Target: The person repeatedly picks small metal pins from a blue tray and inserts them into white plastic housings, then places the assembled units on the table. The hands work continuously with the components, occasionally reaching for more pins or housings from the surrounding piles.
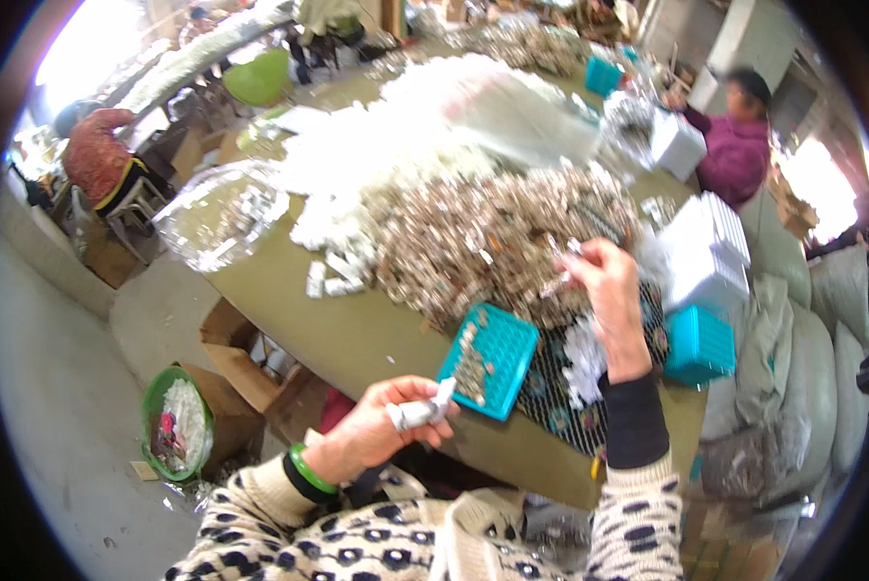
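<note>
My left hand (388,426) is closed around a small white plastic piece (413,414), held just left of a turquoise tray (514,360). Small greyish parts lie along the tray's left side. Over the right part of a large heap of shiny brownish small parts (463,242), my right hand (606,281) has its thumb and fingers pinched together. A small shiny piece (556,284) shows at those fingertips, too blurred to name. Beneath my right wrist, several white pieces (583,360) rest on a dark patterned cloth (562,392).
A big white heap (357,165) spreads behind the brownish parts, with a clear plastic bag (521,116) on it. White boxes (702,257) and a turquoise basket (700,346) stand at right. A green bucket (153,426) and cardboard box (231,363) sit on the floor. Co-workers sit farther off.
</note>
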`<move>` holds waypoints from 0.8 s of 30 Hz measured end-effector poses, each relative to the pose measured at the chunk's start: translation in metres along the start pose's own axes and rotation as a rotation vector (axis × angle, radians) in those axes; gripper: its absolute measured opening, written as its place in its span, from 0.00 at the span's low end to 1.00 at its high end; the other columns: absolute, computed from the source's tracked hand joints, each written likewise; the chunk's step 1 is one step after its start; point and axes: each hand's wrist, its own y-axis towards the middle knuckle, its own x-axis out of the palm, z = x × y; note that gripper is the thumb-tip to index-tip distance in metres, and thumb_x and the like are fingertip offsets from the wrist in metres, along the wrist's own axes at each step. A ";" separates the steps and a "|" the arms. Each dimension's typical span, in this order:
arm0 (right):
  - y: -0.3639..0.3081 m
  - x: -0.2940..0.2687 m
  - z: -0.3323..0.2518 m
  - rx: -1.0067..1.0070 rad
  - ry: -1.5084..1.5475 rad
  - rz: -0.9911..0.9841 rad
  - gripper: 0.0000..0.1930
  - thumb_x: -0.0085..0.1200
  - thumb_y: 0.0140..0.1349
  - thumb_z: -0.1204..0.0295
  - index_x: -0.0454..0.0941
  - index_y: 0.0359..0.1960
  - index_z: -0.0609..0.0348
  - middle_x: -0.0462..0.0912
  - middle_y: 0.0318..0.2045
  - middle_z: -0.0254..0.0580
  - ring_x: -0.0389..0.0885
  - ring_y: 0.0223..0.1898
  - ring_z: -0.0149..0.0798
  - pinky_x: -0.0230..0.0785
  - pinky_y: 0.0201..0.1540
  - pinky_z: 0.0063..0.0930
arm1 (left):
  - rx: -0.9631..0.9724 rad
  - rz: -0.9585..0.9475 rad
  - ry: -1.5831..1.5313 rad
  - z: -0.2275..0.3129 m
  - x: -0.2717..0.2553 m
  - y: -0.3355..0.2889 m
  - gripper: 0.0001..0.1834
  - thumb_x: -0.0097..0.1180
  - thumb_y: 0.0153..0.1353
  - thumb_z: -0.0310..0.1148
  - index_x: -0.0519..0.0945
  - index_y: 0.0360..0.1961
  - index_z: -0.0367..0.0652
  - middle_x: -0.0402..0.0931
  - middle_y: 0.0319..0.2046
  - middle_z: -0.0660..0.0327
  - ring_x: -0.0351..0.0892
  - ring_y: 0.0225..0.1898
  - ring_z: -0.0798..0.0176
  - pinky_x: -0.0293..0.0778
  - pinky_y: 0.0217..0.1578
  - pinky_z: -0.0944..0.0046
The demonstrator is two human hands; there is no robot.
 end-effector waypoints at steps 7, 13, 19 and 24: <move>-0.076 0.068 -0.024 -0.144 -0.241 -0.194 0.03 0.60 0.59 0.78 0.77 0.31 0.62 0.81 0.23 0.38 0.78 0.24 0.29 0.69 0.29 0.25 | 0.118 -0.073 -0.172 0.027 0.001 0.011 0.23 0.66 0.61 0.34 0.73 0.54 0.38 0.78 0.40 0.59 0.81 0.40 0.62 0.81 0.42 0.59; -0.127 0.127 -0.010 -0.666 -0.614 -0.162 0.07 0.62 0.52 0.76 0.76 0.30 0.58 0.78 0.25 0.43 0.79 0.29 0.49 0.69 0.33 0.40 | 0.338 0.182 0.168 0.029 0.007 0.007 0.11 0.66 0.62 0.35 0.81 0.38 0.40 0.76 0.27 0.69 0.71 0.25 0.76 0.66 0.24 0.75; -0.144 0.138 -0.021 -0.665 -0.536 -0.227 0.08 0.63 0.50 0.82 0.79 0.32 0.62 0.77 0.24 0.45 0.77 0.25 0.47 0.67 0.26 0.37 | 0.284 0.220 0.136 0.033 -0.009 -0.015 0.09 0.65 0.63 0.34 0.82 0.36 0.39 0.76 0.26 0.70 0.69 0.24 0.78 0.64 0.24 0.75; -0.154 0.147 -0.024 -0.627 -0.446 -0.106 0.07 0.61 0.51 0.84 0.82 0.33 0.62 0.77 0.24 0.42 0.77 0.24 0.39 0.68 0.26 0.29 | 0.487 0.214 0.286 0.026 -0.013 -0.019 0.07 0.65 0.62 0.30 0.81 0.35 0.38 0.75 0.25 0.72 0.67 0.25 0.79 0.64 0.25 0.75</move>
